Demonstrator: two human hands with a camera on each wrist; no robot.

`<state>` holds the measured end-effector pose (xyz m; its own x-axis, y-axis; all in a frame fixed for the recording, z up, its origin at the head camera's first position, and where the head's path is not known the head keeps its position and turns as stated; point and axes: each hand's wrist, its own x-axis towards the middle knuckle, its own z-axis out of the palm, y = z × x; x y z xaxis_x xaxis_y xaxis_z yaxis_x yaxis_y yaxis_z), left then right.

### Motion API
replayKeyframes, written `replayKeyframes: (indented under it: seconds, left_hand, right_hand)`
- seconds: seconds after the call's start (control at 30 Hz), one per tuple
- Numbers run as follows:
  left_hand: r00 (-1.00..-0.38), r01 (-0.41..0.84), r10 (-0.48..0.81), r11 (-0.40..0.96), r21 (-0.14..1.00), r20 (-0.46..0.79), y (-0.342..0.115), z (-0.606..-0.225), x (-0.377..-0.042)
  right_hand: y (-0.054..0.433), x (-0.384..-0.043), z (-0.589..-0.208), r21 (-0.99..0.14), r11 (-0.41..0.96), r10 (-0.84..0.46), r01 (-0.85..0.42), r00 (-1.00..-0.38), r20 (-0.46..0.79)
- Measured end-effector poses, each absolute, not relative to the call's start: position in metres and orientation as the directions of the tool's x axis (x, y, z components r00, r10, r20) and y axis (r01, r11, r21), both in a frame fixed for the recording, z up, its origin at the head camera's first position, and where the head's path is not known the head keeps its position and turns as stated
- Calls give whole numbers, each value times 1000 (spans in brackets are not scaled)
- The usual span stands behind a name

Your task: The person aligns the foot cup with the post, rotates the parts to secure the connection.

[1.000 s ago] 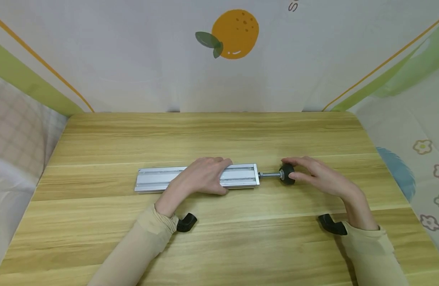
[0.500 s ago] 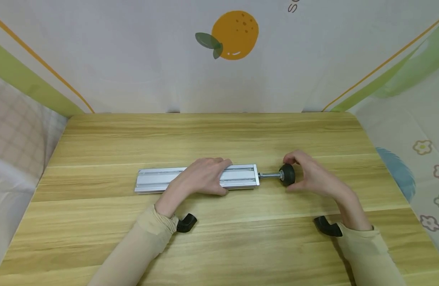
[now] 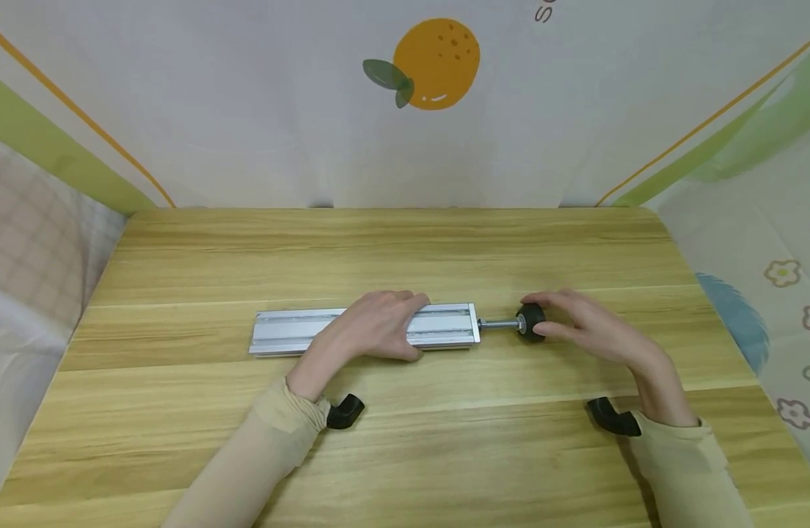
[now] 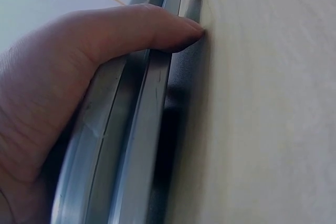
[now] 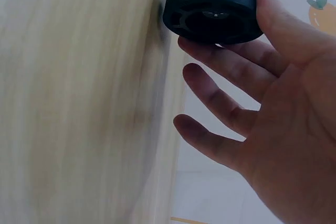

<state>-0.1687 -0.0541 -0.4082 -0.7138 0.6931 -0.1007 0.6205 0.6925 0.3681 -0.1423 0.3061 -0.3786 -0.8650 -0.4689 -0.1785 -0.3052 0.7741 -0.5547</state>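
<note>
A silver aluminium profile point(image 3: 444, 323) lies lengthwise across the wooden table. My left hand point(image 3: 377, 326) grips it from above near its middle, and in the left wrist view the thumb point(image 4: 157, 27) bends over its near side. From a plate on the profile's right end sticks out a threaded rod point(image 3: 499, 323), carrying a round black levelling foot point(image 3: 530, 323). My right hand point(image 3: 599, 330) pinches this foot at its rim. Seen in the right wrist view, the thumb point(image 5: 270, 11) lies against the foot's edge, one finger reaches its underside, and other fingers stand apart from it.
The wooden tabletop point(image 3: 444, 440) runs back to a white curtain point(image 3: 246, 110) printed with an orange. Black curved pieces show at the left cuff point(image 3: 344, 411) and the right cuff point(image 3: 613, 416).
My right hand shifted left and wrapped further round the foot, then swung back to the right with its fingers turned about the rim. The left hand and profile have stayed put.
</note>
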Motion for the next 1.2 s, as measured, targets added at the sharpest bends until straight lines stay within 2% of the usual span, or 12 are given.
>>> replayKeyframes:
  seconds: [0.2, 0.37, 0.7, 1.03, 1.2]
  left_hand:
    - [-711, 623, 696, 691, 368, -102, -54, -408, -169]
    - [-713, 618, 693, 693, 372, -108, -54, -408, -168]
    - [-712, 619, 695, 690, 376, -103, -54, -409, -169]
    - [-712, 614, 693, 692, 380, -113, -55, -406, -168]
    - [-711, 616, 695, 690, 379, -109, -55, -407, -168]
  right_hand:
    - [307, -142, -378, -557, 772, -481, -306, -854, -198]
    - [304, -143, -380, -606, 744, -472, -281, -863, -180]
    - [295, -145, -391, -540, 724, -520, -429, -854, -20]
    - [297, -146, -386, -582, 746, -441, -324, -895, -67]
    - [303, -143, -381, -595, 750, -441, -289, -889, -123]
